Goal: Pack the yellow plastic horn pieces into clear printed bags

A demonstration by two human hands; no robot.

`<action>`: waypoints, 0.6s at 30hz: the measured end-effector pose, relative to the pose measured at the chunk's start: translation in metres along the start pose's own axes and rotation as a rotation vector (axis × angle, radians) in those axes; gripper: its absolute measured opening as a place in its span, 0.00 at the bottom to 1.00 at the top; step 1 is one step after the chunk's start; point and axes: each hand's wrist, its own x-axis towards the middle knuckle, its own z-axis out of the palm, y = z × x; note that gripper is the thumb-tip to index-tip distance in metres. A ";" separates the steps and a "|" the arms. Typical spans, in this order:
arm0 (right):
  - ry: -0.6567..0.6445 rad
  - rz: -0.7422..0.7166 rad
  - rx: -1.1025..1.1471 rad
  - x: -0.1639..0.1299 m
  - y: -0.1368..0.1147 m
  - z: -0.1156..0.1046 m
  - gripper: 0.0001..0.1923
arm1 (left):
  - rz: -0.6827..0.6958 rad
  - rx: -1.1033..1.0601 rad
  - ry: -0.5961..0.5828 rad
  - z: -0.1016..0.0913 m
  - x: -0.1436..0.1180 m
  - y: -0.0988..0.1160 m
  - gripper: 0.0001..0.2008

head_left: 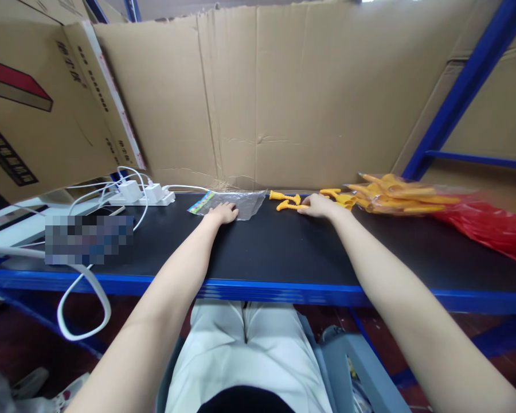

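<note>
While both my arms stretch across the black counter [284, 252], my hands rest at its far edge, one on a clear bag and one at the yellow pieces.

Seen from my head camera, my left hand [223, 213] lies palm down, fingers loosely together, on the near edge of the clear plastic bag [241, 202], which lies flat against the foot of the cardboard wall [284, 97]. My right hand [320, 205] lies flat with its fingertips touching a small yellow plastic piece [289, 205]; I cannot tell whether it pinches it. A second yellow piece [284, 197] lies just behind. To the right sits a heap of yellow pieces [391, 195] on a red bag [490, 226]. Far left, a white power strip [143, 195] with plugs and cables.
</note>
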 end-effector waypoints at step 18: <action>0.269 -0.228 0.256 -0.021 -0.040 -0.015 0.18 | -0.012 -0.035 -0.010 -0.007 -0.005 0.012 0.24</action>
